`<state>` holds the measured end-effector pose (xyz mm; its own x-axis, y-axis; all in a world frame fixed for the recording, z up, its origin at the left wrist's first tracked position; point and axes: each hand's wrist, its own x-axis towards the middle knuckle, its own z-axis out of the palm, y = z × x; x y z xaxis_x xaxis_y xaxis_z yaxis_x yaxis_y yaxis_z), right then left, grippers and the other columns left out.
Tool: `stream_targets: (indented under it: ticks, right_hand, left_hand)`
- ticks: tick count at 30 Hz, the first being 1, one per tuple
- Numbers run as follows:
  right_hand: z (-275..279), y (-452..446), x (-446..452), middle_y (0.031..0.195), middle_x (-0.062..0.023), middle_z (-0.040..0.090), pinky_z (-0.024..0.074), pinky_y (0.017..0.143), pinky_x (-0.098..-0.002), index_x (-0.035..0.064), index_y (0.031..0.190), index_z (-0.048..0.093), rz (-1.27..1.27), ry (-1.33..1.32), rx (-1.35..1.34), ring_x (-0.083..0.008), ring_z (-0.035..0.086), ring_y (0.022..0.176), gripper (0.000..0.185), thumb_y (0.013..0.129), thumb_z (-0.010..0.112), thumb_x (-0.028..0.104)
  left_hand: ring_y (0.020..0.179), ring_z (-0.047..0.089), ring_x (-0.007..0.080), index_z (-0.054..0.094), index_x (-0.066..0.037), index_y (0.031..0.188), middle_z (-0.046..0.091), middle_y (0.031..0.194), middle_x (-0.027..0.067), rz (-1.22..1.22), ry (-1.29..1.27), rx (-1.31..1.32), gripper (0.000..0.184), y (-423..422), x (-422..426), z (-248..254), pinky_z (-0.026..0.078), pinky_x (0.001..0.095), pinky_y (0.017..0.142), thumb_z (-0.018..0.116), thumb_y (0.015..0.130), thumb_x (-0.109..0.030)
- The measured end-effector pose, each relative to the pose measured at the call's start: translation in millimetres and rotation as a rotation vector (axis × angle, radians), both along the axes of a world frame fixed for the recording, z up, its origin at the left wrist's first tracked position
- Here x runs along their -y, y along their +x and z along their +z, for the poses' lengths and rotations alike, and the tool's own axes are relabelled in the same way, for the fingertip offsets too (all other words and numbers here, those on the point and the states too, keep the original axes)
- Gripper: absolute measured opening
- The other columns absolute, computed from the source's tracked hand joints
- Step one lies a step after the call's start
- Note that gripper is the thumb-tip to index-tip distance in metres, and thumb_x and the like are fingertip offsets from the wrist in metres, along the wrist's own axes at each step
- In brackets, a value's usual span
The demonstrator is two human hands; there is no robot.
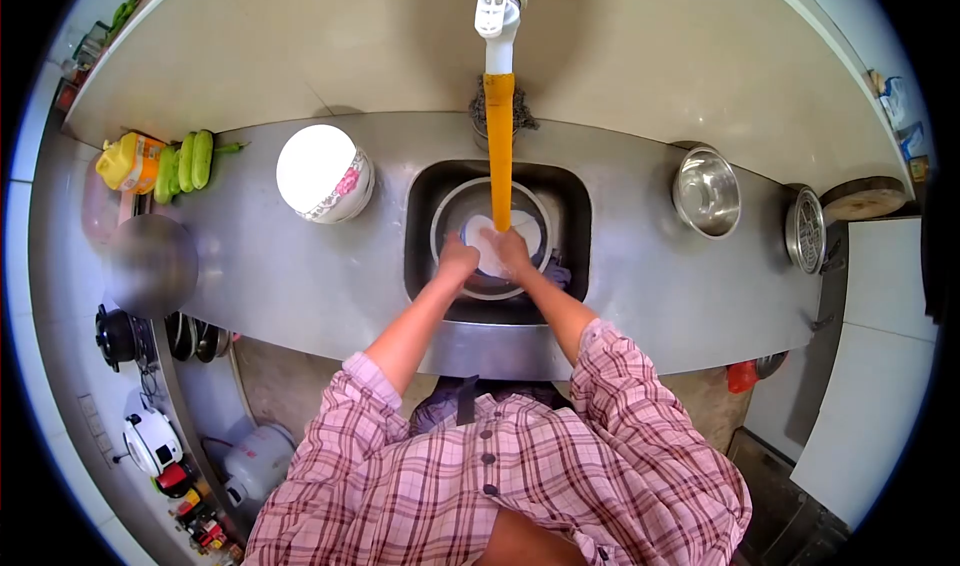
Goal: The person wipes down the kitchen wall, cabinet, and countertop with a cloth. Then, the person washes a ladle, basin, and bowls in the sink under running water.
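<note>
In the sink [415, 286] stands a round metal basin [440, 216], and above it I have a white dish [530, 228], a bowl or a plate. My left hand [458, 256] is closed on the dish's left edge. My right hand [511, 251] lies against the inside of the dish, its fingers smeared by motion. Right over the dish ends the yellow hose [499, 146], fitted to the white tap [497, 26]. Beside the basin, at its lower right, is a dark cloth [560, 273].
On the steel counter [350, 286], stacked white bowls [318, 171] stand left of the sink. Farther left are green gourds [190, 163] and a yellow container [130, 162]. To the right are a steel bowl [708, 194], a steel strainer [806, 230] and a round wooden board [864, 199].
</note>
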<state>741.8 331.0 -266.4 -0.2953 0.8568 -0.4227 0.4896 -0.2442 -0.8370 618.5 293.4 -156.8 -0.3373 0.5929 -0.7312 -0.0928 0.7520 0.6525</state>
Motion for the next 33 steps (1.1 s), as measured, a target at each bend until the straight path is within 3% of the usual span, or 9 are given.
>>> stream_targets:
  ticks: [2,3,6,7,10,14,19,27,33]
  right_hand:
    - [-16,-9,23,0.062,-0.0088,0.061,0.0421,0.046,-0.0336,-0.0042,0.09,0.064,-0.28,-0.285,-0.269,-0.0222,0.061,0.055,0.025,0.092,0.06,0.02]
    - [-24,-16,25,0.056,-0.003,0.051,0.0342,0.038,-0.0308,0.0015,0.08,0.061,-0.412,-0.747,-0.398,-0.0175,0.051,0.045,0.023,0.093,0.057,0.02]
    - [29,-25,33,0.052,-0.004,0.043,0.0287,0.032,-0.0324,0.0067,0.073,0.054,-0.42,-1.027,-0.607,-0.0175,0.038,0.035,0.025,0.094,0.053,0.02]
    - [6,-18,27,0.057,-0.0095,0.053,0.0408,0.039,-0.0389,0.0031,0.078,0.059,-0.276,-1.078,-0.635,-0.0252,0.054,0.045,0.025,0.092,0.057,0.023]
    - [2,-4,19,0.07,-0.0166,0.064,0.0516,0.06,-0.0444,0.0013,0.094,0.063,0.028,0.234,0.17,-0.0345,0.066,0.067,0.025,0.09,0.062,0.025]
    - [68,-4,-30,0.09,-0.0227,0.068,0.0496,0.075,-0.0484,-0.0002,0.095,0.063,0.321,0.213,0.221,-0.0424,0.065,0.088,0.03,0.089,0.062,0.029]
    - [7,18,-59,0.094,-0.0226,0.068,0.0511,0.079,-0.0488,0.0018,0.102,0.065,0.445,0.814,0.47,-0.0376,0.067,0.092,0.024,0.086,0.058,0.018]
    - [-39,40,-58,0.09,-0.0241,0.068,0.0537,0.078,-0.0497,-0.0025,0.103,0.065,0.403,-0.186,0.549,-0.0421,0.067,0.09,0.026,0.082,0.057,0.009]
    - [20,19,-69,0.115,-0.0304,0.06,0.0537,0.082,-0.0498,0.0024,0.129,0.051,0.457,0.498,0.679,-0.044,0.063,0.1,0.042,0.088,0.051,0.01]
  left_hand:
    - [0.12,0.05,0.0443,0.04,0.004,0.136,0.053,0.123,0.0288,-0.061,0.259,-0.479,0.065,6,7,-45,0.04,0.0432,0.105,0.051,0.072,0.006]
    - [0.124,0.045,0.0463,0.038,0.002,0.138,0.047,0.13,0.03,0.028,0.295,-0.478,0.067,12,8,-34,0.036,0.0435,0.108,0.051,0.072,0.005]
    - [0.125,0.044,0.0457,0.039,0.002,0.137,0.043,0.135,0.0296,0.159,0.25,-0.413,0.066,8,14,-50,0.036,0.0431,0.108,0.051,0.072,0.005]
    - [0.121,0.049,0.0466,0.042,0.004,0.134,0.051,0.127,0.0299,0.125,0.188,-0.491,0.061,9,13,-45,0.041,0.0438,0.104,0.052,0.074,0.004]
    - [0.113,0.056,0.0474,0.045,0.006,0.13,0.059,0.117,0.0303,-0.037,0.017,-0.31,0.054,-7,7,-21,0.046,0.046,0.097,0.054,0.076,0.001]
    - [0.109,0.059,0.0458,0.047,0.004,0.127,0.06,0.115,0.0295,-0.053,-0.066,-0.087,0.05,-21,-1,0,0.05,0.0471,0.092,0.056,0.079,-0.004]
    - [0.112,0.053,0.0429,0.044,0.0,0.133,0.052,0.117,0.0241,-0.351,0.018,-0.823,0.052,-23,6,1,0.048,0.047,0.092,0.054,0.082,-0.002]
    - [0.111,0.051,0.0407,0.041,-0.003,0.135,0.05,0.117,0.0197,-0.373,0.175,-0.941,0.063,-32,23,12,0.048,0.046,0.089,0.059,0.076,0.007]
    - [0.113,0.05,0.0422,0.04,-0.007,0.135,0.05,0.121,0.0203,-0.377,0.323,-1.026,0.062,-39,40,20,0.049,0.047,0.087,0.058,0.076,0.005]
